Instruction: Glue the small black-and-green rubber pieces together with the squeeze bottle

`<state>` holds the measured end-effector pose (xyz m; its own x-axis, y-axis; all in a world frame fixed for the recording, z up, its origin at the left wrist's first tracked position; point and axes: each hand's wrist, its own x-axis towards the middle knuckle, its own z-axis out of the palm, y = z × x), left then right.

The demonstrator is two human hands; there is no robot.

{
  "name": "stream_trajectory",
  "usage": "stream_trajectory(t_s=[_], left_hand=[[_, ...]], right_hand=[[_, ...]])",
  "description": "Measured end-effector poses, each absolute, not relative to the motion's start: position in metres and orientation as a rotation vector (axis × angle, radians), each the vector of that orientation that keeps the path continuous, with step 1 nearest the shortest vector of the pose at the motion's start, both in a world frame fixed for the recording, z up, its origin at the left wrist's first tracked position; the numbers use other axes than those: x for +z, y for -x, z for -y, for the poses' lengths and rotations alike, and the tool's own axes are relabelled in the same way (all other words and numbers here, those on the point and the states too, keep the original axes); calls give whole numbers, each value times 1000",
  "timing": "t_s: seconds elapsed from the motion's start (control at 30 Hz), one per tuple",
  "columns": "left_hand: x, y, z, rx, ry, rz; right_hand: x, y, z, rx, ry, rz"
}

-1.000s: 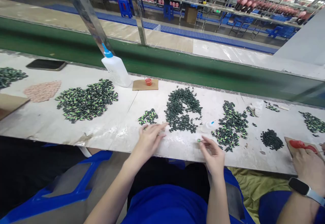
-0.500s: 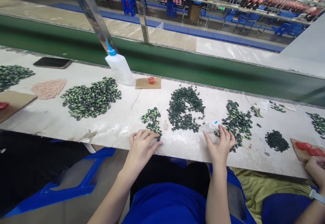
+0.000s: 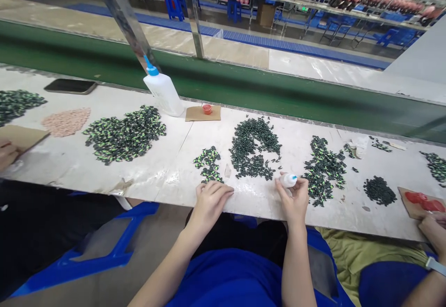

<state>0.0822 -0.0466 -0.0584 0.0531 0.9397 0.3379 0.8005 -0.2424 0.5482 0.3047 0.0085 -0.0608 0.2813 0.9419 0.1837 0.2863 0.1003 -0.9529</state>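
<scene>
Right hand (image 3: 294, 200) raised just off the near edge of the white, scuffed worktop (image 3: 62, 163); its fingers (image 3: 280, 191) are closed around a small translucent squeeze bottle with a blue tip (image 3: 289, 179), tip pointing right. Bottle sits between the central pile of dark green small pieces (image 3: 254, 146) on its left and the pile of dark and bright-green pieces (image 3: 324, 167) on its right, near both. Left hand (image 3: 209, 200) lies palm down on the worktop's near edge, fingers curled loosely and holding nothing that can be seen; fingertips just beside a small cluster of green-spotted pieces (image 3: 208, 164). Further left: a large spread of green-and-black pieces (image 3: 123, 133), then a heap of pale pink pieces (image 3: 66, 121). At the far edge, a large white bottle with a blue nozzle (image 3: 163, 91) leans left, beside a brown cardboard square (image 3: 202, 113) carrying a small red cap (image 3: 207, 108). A black phone (image 3: 70, 86) lies flat far left. Green conveyor belt (image 3: 244, 88) runs behind the worktop. Another person's hand (image 3: 434, 225) at the right edge, near a cardboard piece with red blobs (image 3: 421, 202); a further hand (image 3: 6, 153) at the left edge.
</scene>
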Motion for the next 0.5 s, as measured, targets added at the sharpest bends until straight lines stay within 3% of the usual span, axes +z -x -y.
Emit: stream_trajectory(t_s=[0.3, 0.5], left_hand=[[-70, -92, 35, 1001, -2021, -1855], [-68, -91, 34, 935, -1901, -1825]], right_hand=[[-68, -297, 13, 792, 1260, 1036], [-64, -274, 18, 686, 1397, 1009]])
